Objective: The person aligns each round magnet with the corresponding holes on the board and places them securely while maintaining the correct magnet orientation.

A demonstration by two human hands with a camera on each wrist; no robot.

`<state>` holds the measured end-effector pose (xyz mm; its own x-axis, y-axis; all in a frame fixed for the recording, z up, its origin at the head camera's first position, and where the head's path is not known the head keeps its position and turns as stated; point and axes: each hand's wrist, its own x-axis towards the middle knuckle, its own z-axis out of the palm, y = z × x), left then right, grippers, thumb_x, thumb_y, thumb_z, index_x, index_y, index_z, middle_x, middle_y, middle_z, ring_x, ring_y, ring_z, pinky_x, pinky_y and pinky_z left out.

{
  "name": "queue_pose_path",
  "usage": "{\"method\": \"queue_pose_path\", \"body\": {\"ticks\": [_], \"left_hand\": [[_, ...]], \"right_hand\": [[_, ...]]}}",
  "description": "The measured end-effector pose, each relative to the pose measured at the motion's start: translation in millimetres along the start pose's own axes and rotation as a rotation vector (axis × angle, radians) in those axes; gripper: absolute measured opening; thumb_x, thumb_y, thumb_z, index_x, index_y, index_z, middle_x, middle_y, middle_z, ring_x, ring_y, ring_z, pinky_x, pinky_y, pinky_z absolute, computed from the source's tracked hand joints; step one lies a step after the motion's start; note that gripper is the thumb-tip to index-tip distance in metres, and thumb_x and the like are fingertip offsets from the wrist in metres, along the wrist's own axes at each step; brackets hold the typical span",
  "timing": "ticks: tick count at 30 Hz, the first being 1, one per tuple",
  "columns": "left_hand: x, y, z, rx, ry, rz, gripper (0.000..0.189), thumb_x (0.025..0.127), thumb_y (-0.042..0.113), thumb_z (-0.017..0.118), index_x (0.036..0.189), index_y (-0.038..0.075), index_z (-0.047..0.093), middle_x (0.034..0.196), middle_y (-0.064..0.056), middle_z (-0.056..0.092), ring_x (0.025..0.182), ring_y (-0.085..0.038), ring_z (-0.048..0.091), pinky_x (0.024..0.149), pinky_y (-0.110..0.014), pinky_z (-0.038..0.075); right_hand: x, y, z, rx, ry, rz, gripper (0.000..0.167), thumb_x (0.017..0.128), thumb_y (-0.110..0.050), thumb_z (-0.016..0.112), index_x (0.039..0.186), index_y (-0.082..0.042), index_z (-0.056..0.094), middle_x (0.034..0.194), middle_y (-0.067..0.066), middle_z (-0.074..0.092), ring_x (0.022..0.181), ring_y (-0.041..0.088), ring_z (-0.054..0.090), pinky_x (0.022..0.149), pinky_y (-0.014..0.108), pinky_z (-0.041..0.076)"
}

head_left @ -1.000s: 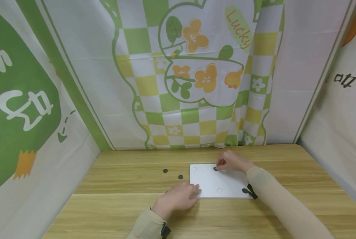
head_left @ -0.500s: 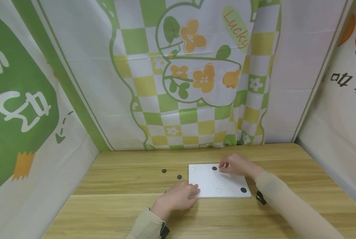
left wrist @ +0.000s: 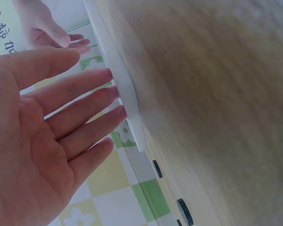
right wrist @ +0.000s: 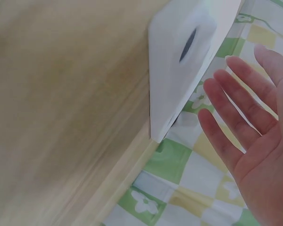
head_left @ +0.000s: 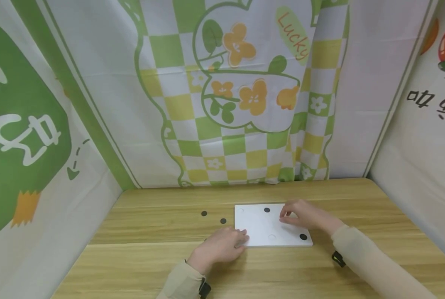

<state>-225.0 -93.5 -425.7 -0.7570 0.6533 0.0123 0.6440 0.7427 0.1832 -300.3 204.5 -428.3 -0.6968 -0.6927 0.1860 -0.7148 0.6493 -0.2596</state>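
A white rectangular board [head_left: 257,226] with shallow round recesses lies on the table. One black disc [head_left: 267,210] sits in it near the far edge, another black disc [head_left: 303,237] at the near right corner. My left hand [head_left: 220,247] rests its straight fingertips on the board's near left corner; in the left wrist view the fingers [left wrist: 87,110] reach the board's edge [left wrist: 132,106]. Over the right part of the board hovers my right hand [head_left: 304,214], holding nothing, its fingers [right wrist: 236,101] loosely extended in the right wrist view.
Left of the board, a loose black disc [head_left: 223,221] and a second loose disc [head_left: 204,213] lie on the wooden table [head_left: 151,232]. Another disc is mostly hidden behind the left hand. A patterned curtain [head_left: 245,158] hangs along the table's back edge.
My right hand has let go of the far black disc, left it in the board, and drawn back to the right and nearer. The left hand has stayed at the corner.
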Motion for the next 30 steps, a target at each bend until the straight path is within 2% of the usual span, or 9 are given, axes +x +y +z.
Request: {"method": "queue_pose_path", "body": {"ticks": [11,21,30], "left_hand": [[-0.4,0.6,-1.2,-0.015,-0.007,-0.004,0.033,0.093,0.023,0.056,0.123,0.014,0.063,0.132,-0.003,0.058,0.121,-0.021,0.057,0.104,-0.034,0.045],[0.0,0.3,-1.2,-0.024,-0.009,-0.007,0.033,0.093,0.024,0.056,0.123,0.015,0.063,0.133,-0.002,0.058,0.122,-0.020,0.056,0.105,-0.034,0.044],[0.4,-0.5,0.0,-0.015,-0.007,-0.002,0.033,0.092,0.023,0.057,0.123,0.015,0.063,0.132,-0.003,0.058,0.121,-0.020,0.057,0.104,-0.034,0.045]], "right_hand": [[-23.6,-7.6,3.8,0.021,0.010,-0.008,0.012,0.092,-0.027,0.061,0.093,-0.021,0.071,0.093,-0.012,0.066,0.079,-0.002,0.058,0.066,0.021,0.054],[-41.6,-16.7,11.0,0.008,0.102,-0.149,0.008,0.091,-0.020,0.064,0.090,-0.016,0.070,0.090,-0.007,0.066,0.079,0.002,0.061,0.066,0.021,0.055],[-58.0,-28.0,13.8,-0.021,0.084,-0.046,0.017,0.094,-0.031,0.059,0.098,-0.018,0.071,0.102,-0.008,0.066,0.089,0.006,0.063,0.073,0.024,0.056]]}}
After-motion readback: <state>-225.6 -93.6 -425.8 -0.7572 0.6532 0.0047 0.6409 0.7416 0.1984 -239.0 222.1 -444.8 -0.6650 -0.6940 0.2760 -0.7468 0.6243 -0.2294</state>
